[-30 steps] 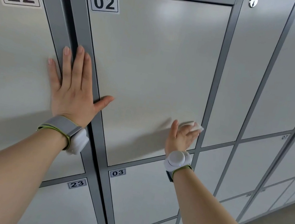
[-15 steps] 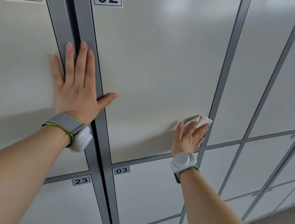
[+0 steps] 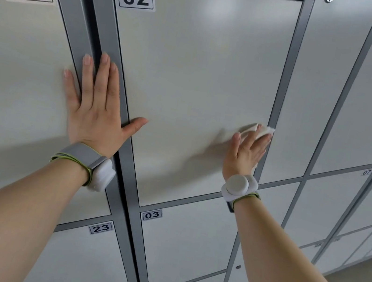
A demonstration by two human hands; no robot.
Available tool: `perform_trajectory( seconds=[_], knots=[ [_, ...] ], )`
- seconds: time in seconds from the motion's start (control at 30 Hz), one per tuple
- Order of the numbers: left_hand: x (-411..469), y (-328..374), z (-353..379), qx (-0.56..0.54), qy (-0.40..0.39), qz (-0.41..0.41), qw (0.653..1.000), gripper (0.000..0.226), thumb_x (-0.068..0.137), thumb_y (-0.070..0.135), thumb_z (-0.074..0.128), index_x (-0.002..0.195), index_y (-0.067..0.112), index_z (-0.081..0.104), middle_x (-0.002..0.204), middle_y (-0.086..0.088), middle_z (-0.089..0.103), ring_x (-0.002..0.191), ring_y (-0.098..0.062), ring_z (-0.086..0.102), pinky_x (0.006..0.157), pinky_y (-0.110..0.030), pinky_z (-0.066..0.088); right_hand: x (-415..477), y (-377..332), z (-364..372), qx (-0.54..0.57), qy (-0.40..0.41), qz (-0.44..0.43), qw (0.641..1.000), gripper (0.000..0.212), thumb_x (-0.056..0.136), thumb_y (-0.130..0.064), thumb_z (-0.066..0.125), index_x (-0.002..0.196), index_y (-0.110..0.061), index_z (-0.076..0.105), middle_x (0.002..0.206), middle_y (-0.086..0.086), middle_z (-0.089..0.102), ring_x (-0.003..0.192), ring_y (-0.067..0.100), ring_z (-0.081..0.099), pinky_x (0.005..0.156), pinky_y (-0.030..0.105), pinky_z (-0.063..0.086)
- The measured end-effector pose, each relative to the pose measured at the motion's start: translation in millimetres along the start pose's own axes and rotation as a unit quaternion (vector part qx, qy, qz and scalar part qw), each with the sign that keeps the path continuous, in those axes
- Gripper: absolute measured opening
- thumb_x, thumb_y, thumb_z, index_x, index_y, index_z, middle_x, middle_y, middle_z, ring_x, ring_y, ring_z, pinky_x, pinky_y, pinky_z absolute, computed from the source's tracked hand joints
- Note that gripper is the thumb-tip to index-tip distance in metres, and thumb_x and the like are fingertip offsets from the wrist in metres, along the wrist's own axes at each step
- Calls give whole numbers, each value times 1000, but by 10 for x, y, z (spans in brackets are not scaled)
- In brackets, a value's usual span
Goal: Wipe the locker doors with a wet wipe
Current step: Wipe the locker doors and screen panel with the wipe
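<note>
A white wet wipe (image 3: pixel 264 131) is pressed flat by the right hand (image 3: pixel 245 154) against the lower right edge of locker door 02 (image 3: pixel 193 88), while the grey frame post (image 3: pixel 111 94) beside door 22 (image 3: pixel 13 77) is spanned by the flattened left hand (image 3: pixel 97 111).

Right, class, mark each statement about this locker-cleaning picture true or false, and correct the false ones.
1. The left hand lies flat, fingers straight, over the grey frame between door 22 and door 02. True.
2. The right hand presses the wet wipe on door 22. False: it presses it on door 02, near that door's right edge.
3. Both wrists are bare. False: there is a left wristband and a right wristband, each with a white device.
4. Door 23 is below door 22. True.
</note>
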State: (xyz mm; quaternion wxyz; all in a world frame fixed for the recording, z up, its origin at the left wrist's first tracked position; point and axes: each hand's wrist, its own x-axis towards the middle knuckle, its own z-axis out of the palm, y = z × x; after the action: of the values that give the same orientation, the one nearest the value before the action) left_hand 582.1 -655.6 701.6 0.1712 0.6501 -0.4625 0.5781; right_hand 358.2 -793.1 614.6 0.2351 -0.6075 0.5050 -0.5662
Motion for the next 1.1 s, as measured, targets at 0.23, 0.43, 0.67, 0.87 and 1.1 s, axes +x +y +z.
perform_trajectory(
  seconds=[0.23,0.43,0.67,0.87,1.1],
  knots=[
    [-2,9,-13,-9,0,0,1000,100,85,68,49,147,-3,16,153,-21,20,139,-37,4,113,-48,-10,-2,300,15,-71,-18,46,996,75,94,-58,17,151,-15,-7,157,14,-18,145,21,-17,116,41,-13],
    [14,-6,7,-17,7,0,1000,100,85,68,49,147,-4,16,153,-22,22,139,-39,8,113,-48,-11,-217,669,20,-58,-62,197,977,71,98,-54,22,151,-18,-9,158,13,-14,146,21,-11,116,42,-10],
    [-2,28,-54,-42,-10,-4,999,100,86,67,50,147,-2,12,154,-21,17,140,-42,12,111,-60,4,-469,545,67,-45,-131,273,952,84,94,-59,28,150,-10,-11,156,22,-14,146,27,-9,116,40,-2],
    [5,13,-58,-36,-8,-1,999,99,86,67,49,148,-2,12,154,-21,17,140,-43,13,113,-51,-10,-706,489,133,-41,-167,215,961,82,94,-58,29,150,-15,-11,156,19,-14,146,33,-5,118,43,-1],
    [7,-43,-131,-69,-19,20,997,83,91,49,51,145,-6,19,153,-24,19,139,-45,13,113,-46,-13,-550,677,-8,-47,-157,229,960,75,96,-58,25,152,-18,-6,158,13,-11,146,30,3,118,41,-1]
  ],
)
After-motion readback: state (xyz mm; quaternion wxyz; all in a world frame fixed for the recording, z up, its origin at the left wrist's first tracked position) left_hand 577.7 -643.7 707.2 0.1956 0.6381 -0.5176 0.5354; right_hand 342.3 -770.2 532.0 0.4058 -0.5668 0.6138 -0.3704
